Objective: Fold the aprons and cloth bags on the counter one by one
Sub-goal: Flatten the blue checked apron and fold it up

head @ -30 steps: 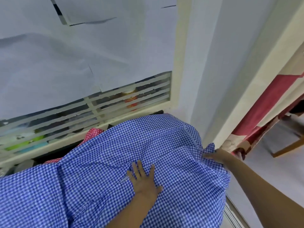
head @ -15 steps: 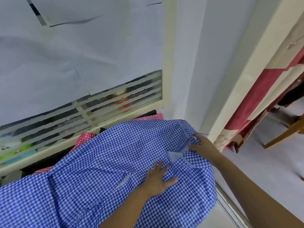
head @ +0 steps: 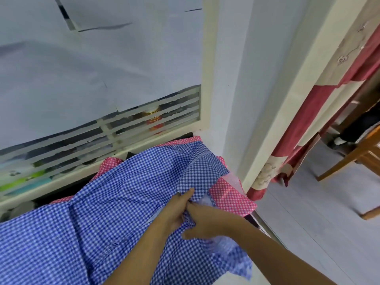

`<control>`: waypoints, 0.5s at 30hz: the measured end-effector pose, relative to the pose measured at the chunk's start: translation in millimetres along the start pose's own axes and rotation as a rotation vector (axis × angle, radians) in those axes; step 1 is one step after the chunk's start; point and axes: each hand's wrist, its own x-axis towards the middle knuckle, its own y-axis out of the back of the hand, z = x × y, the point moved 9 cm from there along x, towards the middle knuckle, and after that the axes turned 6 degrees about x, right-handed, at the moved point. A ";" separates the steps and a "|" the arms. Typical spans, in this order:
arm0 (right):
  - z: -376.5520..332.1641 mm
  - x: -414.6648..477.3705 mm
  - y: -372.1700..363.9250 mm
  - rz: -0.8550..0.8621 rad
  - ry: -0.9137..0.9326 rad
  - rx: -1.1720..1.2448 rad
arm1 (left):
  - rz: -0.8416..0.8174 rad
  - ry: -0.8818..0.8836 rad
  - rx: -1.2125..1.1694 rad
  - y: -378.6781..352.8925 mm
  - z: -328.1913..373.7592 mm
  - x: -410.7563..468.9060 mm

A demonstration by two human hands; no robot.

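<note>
Here, a crinkled blue gingham apron lies spread across the desk below a white slatted window. At its folded right edge, the left hand and right hand each pinch the thin cloth. A red gingham cloth lies beneath; rightward, a red curtain and grey floor.

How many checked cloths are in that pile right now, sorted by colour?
Blue checked cloth: 1
Red checked cloth: 1, lying under the blue one. Its red patches show at three spots, and I cannot tell whether they are one piece.
Total: 2
</note>
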 end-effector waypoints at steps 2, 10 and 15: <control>-0.4 -3.2 0.4 -0.018 -0.006 0.054 | 0.101 -0.010 0.083 3.4 2.6 1.7; 80.5 -19.0 25.5 0.475 -0.394 1.491 | 0.279 -0.070 0.200 17.0 9.2 -30.3; 67.9 0.6 16.6 0.459 -0.323 1.970 | 0.188 -0.075 0.148 22.5 7.5 -62.5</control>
